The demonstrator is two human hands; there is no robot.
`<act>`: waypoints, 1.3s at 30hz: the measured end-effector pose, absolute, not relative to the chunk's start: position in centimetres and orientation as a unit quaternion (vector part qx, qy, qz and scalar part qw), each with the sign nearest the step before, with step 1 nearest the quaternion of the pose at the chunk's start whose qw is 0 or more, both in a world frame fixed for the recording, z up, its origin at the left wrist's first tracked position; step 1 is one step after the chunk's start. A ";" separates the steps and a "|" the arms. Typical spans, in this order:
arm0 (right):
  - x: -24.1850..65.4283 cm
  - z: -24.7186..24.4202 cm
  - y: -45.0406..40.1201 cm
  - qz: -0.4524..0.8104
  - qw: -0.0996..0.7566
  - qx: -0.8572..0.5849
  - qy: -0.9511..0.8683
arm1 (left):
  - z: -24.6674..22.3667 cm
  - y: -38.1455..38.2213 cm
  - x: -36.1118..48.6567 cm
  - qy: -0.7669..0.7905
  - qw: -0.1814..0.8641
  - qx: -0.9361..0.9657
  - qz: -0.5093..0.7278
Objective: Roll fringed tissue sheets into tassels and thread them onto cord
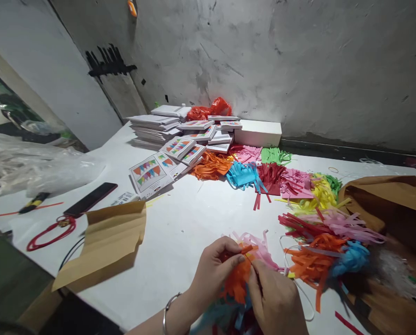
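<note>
Both hands meet at the front of the table over an orange fringed tassel (236,281). My left hand (218,263) pinches its upper edge between thumb and fingers. From the other side my right hand (274,295) is closed on the same tassel, its fingertips partly hidden. A pink fringed tassel (260,246) lies just behind the hands. White cord (307,291) loops out to the right of my right hand. Below the hands, blue and dark red strips are blurred and partly covered.
Fringed tassels in several colours, among them a blue one (243,176), line the table's back and right. Printed cards (147,174), stacked boxes (155,125) and a white box (258,132) stand behind. A phone (91,199) and brown paper (113,237) lie left; a brown bag (396,188) is right.
</note>
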State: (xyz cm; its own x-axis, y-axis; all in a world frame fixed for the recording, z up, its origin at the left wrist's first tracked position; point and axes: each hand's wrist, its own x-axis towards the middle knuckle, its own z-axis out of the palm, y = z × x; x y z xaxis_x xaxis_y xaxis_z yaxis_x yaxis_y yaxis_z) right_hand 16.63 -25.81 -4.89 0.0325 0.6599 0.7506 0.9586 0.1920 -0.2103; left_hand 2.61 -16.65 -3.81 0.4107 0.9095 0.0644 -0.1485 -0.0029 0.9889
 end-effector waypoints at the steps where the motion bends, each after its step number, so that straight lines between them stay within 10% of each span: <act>1: 16.6 -4.9 -25.8 -0.167 0.397 -0.610 -0.665 | -3.9 -16.7 2.6 0.333 0.596 0.587 0.435; 25: 16.7 -2.9 -25.1 0.548 0.542 -0.522 -0.366 | -4.2 -16.9 2.0 0.225 0.476 0.750 0.400; 39: 17.0 -3.6 -25.2 0.368 0.542 -0.632 -0.414 | -3.5 -16.9 1.0 0.317 0.407 0.828 0.219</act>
State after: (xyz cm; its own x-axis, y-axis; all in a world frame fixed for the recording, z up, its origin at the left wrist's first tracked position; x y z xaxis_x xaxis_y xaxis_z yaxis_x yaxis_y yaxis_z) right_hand 16.99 -25.20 -3.57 0.3864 0.9222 -0.0169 0.1229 -0.0696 -0.9900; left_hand 1.00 -16.89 -3.54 0.7029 0.7035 0.1048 0.3475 -0.4683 0.8124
